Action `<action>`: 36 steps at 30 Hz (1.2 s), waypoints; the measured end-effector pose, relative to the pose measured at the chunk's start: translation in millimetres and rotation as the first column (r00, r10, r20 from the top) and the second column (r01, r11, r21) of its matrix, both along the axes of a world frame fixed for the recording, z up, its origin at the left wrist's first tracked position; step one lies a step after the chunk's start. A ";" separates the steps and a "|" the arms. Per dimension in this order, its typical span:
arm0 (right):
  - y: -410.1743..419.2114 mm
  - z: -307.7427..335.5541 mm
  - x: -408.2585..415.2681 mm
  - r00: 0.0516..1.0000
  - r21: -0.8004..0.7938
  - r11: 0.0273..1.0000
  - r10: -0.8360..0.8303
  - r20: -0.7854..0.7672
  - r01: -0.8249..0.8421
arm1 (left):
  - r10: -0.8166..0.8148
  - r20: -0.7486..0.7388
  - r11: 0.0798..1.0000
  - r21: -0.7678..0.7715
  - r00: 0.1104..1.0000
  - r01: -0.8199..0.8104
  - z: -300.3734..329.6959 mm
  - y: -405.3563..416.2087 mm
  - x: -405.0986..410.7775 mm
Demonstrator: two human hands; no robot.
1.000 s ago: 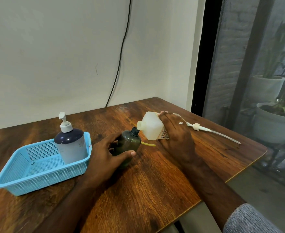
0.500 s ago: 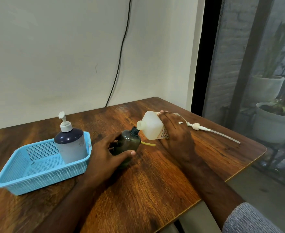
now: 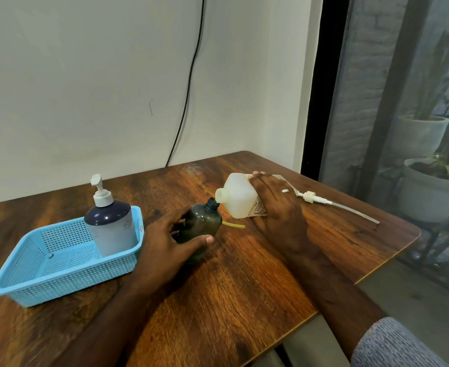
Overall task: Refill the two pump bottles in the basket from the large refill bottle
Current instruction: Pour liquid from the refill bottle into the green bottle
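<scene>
My left hand grips a small dark green bottle that stands on the table with its neck uncapped. My right hand holds the white refill bottle tipped over, its open mouth right at the green bottle's neck. A dark blue and grey pump bottle stands upright in the right end of the light blue basket. I cannot see any liquid flowing.
A white pump head with a long dip tube lies on the table right of my right hand. A short yellow tube lies between the two bottles. The wooden table's edge runs close at the right, and a black cable hangs down the wall.
Both hands and both bottles hold nearly the same pose; the refill bottle's mouth has stayed at the green bottle's neck.
</scene>
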State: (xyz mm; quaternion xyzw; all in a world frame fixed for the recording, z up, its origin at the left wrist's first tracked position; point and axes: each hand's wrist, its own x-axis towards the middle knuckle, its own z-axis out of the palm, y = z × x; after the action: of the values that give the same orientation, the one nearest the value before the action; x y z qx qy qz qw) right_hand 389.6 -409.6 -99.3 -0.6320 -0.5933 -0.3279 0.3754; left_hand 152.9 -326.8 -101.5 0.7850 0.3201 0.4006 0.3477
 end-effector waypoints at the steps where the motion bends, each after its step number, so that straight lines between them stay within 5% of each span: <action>1: -0.2 0.3 -0.1 1.000 -0.001 1.000 -0.002 0.003 0.002 | -0.002 -0.001 1.000 0.002 1.000 0.002 0.2 0.1 -0.3; 36: -2.1 2.4 -2.0 1.000 -0.016 0.999 -0.028 0.003 0.028 | -0.001 0.000 1.000 0.002 1.000 0.001 1.4 -1.1 -0.2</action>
State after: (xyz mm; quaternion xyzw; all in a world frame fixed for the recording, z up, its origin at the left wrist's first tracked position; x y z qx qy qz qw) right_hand 387.6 -411.6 -96.9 -0.6430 -0.5875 -0.3293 0.3647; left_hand 152.7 -327.9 -100.1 0.7855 0.3190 0.4010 0.3471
